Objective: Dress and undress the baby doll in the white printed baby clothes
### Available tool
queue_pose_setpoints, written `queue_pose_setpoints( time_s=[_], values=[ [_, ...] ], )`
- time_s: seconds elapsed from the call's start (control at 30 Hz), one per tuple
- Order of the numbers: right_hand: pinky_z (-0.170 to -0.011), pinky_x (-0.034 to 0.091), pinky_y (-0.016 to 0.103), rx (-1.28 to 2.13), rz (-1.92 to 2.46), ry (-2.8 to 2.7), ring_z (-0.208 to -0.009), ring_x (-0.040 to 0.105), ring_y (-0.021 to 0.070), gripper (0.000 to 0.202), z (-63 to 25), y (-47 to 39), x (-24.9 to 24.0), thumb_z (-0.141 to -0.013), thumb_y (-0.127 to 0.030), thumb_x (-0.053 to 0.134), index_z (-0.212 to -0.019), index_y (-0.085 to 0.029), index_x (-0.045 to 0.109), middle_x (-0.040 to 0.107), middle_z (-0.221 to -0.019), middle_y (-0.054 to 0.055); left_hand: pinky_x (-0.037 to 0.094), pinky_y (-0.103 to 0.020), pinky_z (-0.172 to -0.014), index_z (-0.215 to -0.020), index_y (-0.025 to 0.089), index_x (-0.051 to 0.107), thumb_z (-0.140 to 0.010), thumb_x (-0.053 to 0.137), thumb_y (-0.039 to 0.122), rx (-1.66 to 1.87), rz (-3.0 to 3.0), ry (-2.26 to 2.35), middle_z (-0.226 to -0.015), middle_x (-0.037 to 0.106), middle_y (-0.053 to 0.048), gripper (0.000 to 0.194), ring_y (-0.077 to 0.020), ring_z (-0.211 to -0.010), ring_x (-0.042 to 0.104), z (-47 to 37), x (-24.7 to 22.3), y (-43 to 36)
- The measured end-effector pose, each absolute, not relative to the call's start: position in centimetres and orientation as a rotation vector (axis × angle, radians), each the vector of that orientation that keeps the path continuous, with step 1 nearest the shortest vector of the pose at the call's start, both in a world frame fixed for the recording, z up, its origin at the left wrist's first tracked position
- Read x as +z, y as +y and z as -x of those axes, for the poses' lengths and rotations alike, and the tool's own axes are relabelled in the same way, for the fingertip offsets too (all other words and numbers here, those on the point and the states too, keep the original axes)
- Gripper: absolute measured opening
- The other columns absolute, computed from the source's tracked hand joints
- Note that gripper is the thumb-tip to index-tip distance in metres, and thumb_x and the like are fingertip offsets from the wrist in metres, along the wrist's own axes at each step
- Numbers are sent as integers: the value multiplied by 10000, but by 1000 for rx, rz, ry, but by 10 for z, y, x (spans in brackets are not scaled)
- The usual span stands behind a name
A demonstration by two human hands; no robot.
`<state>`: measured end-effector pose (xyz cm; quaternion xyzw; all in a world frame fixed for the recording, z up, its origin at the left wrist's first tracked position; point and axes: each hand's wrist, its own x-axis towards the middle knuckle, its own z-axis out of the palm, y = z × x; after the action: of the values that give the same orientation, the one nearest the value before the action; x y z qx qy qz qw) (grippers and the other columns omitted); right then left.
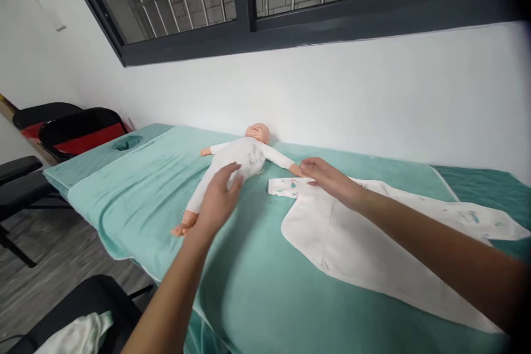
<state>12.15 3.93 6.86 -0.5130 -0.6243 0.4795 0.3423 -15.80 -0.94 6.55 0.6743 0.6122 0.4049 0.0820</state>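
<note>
A baby doll (238, 156) with a white cloth body lies on its back on the green covered bed, arms spread out. My left hand (222, 199) is over the doll's lower body, thumb and fingers apart, holding nothing that I can see. Beside the doll's outstretched hand is my right hand (329, 178), its fingers extended above the cuff of a white baby garment (352, 238). Whether those fingertips touch the doll's hand is hard to tell. The garment is spread flat to the doll's right in view, with small printed figures on its sleeves; my right forearm covers part of it.
The green bed cover (136, 188) meets a white wall (373, 88) below a barred window (249, 5). Black and red chairs (85, 127) stand at the far left. A crumpled white cloth (78, 334) lies on a black chair (97, 298) at the lower left.
</note>
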Motion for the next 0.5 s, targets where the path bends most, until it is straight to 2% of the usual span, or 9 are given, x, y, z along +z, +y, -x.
queue_pose_setpoints(
  time_s=[0.1,0.17,0.23,0.33,0.4,0.5],
  values=[
    [-992,476,428,1011,1560,-1561,-1164,607,306,877,-82,119,57,-859,-676,505,-1521,-196,188,504,-1453,171,379,-431,-1116,-1316,212,578,-901,540,459,1060,-1761,2045,-1404,583,-87,485,-283,-1298,531,219,65,15],
    [-953,494,419,946,1627,-1615,-1107,640,309,946,-59,164,52,-874,-681,456,-1545,-144,59,606,-1332,199,398,-436,-1089,-1316,198,579,-868,575,512,1004,-1578,2092,-1399,585,-107,547,-306,-1279,542,244,59,31],
    [-912,511,419,950,1649,-1639,-1067,658,319,963,-37,199,49,-870,-708,422,-1538,-103,81,632,-1283,223,456,-429,-1020,-1301,196,591,-842,590,570,960,-1403,2002,-1357,618,-115,592,-314,-1208,589,257,54,45],
    [-896,515,443,962,1671,-1658,-1091,642,355,1014,-8,231,48,-823,-776,422,-1499,-49,216,585,-1328,264,530,-379,-870,-1279,191,604,-847,575,604,882,-1222,1733,-1222,698,-97,598,-278,-1056,660,262,53,60],
    [-893,516,444,959,1677,-1679,-1115,627,366,992,7,242,48,-803,-785,457,-1442,-35,341,574,-1328,275,523,-336,-834,-1271,158,595,-909,520,547,844,-1189,1597,-1105,738,-64,537,-225,-994,669,259,57,65],
    [-849,538,418,926,1615,-1743,-1073,646,339,844,17,248,49,-795,-734,547,-1332,-85,501,634,-1246,230,488,-309,-833,-1268,73,562,-991,391,452,796,-1165,1540,-944,749,-30,500,-161,-937,650,250,66,67]
  ],
)
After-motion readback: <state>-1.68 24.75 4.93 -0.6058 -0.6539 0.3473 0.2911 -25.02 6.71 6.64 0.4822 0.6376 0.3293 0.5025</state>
